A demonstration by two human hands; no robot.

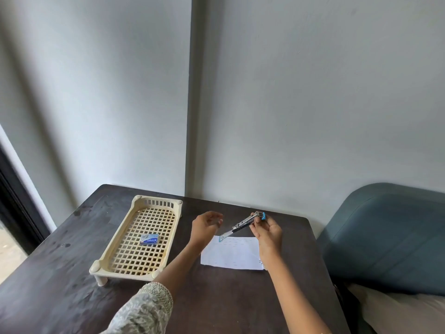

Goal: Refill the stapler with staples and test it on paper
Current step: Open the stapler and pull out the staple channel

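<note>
My right hand holds a small metal stapler with blue plastic ends, tilted so its lower tip hangs just over the far left corner of a white sheet of paper. The stapler looks hinged open along its length. My left hand hovers left of the stapler, fingers curled and apart, holding nothing that I can see. A small blue box of staples lies in the cream plastic lattice tray at the table's left.
The dark wooden table stands against a grey wall. A blue-grey upholstered chair sits close to the table's right edge. A dark window frame is at the far left.
</note>
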